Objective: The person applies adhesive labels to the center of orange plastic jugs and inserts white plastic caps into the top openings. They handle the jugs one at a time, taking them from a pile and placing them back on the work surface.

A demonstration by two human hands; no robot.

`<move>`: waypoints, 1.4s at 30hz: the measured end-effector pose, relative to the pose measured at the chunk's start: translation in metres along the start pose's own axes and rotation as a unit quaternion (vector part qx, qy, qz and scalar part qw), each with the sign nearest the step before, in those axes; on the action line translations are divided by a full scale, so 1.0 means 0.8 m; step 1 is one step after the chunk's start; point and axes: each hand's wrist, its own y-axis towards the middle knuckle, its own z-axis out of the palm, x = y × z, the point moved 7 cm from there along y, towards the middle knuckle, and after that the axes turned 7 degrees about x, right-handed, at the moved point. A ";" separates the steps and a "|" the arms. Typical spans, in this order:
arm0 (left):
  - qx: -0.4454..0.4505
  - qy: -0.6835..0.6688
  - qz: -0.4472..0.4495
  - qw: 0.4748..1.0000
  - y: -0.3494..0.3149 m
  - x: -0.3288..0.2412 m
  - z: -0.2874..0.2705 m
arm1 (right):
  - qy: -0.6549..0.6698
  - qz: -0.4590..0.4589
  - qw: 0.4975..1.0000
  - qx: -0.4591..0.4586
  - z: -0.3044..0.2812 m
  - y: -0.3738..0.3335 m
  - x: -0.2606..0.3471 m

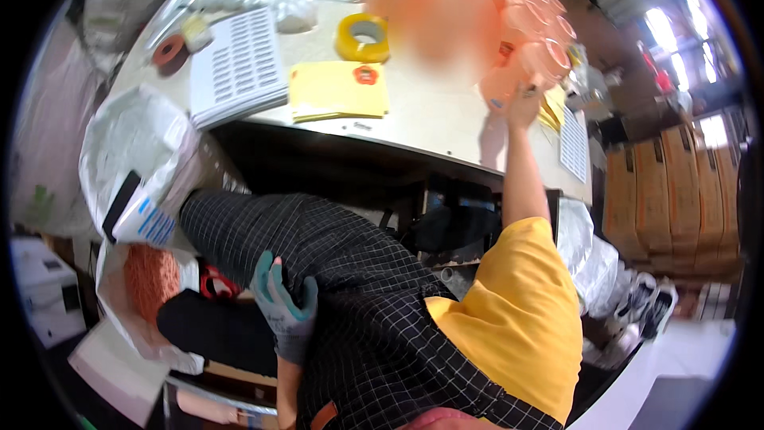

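My right hand (525, 102), bare, is closed round the near end of a translucent peach cup (509, 80) at the right of the table. More peach cups (521, 20) stand close behind it in a cluster, and a large blurred peach shape (446, 20) lies to their left. My left hand (285, 302), in a grey and teal glove, hangs over my lap beside the checked apron (358, 271). Its fingers are apart and nothing shows in them. Part of the right hand's grip is hidden by the cup.
On the table (422, 123) are a yellow tape roll (363, 37), a stack of yellow cards (338, 91), label sheets (239, 64) and a brown tape roll (168, 51). Clear plastic bags (294, 0) lie behind. A white sack (135, 159) stands left; cartons (668, 191) are stacked right.
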 end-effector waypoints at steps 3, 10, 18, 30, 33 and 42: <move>-0.011 -0.056 -0.037 0.998 -0.008 0.015 -0.024 | -0.105 -0.015 0.990 0.091 0.050 -0.019 -0.022; -0.225 0.131 -0.223 0.939 -0.105 0.147 -0.165 | -0.326 0.172 0.919 0.139 0.051 -0.078 -0.114; -0.423 0.084 -0.622 0.653 -0.513 0.423 -0.205 | -0.430 -0.124 0.884 0.139 0.067 -0.074 0.001; -0.389 -0.012 -0.735 0.555 -0.763 0.532 -0.139 | 0.060 -0.576 0.738 0.346 0.093 -0.413 0.462; -0.485 -0.058 -0.731 0.477 -0.741 0.484 -0.153 | 0.149 -0.620 0.657 0.403 0.047 -0.493 0.526; -0.363 0.279 -0.479 0.749 -0.385 0.235 -0.314 | 0.434 -0.622 0.407 0.509 -0.071 -0.664 0.634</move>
